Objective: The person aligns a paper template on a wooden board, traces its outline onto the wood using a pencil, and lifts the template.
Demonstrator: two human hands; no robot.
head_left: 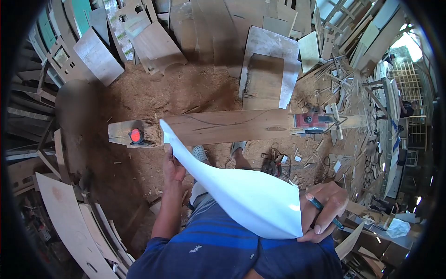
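A white curved template sheet (251, 195) stretches across my front, its narrow tip at the upper left and its wide end at the right. My left hand (173, 167) is closed on the sheet near the narrow tip, with part of the fingers hidden behind it. At the wide end, my right hand (327, 204) pinches the edge and also keeps a dark green pencil (320, 209) between its fingers. Beyond the sheet lies a wooden plank (223, 126) with a curved dark line drawn on it.
A red power planer (311, 122) rests at the plank's right end. A round red-topped object (135, 136) sits on the wood at the left. Wooden boards (158, 44) lean at the back, and scrap offcuts (341, 79) pile up at the right. Sawdust (200, 88) covers the floor.
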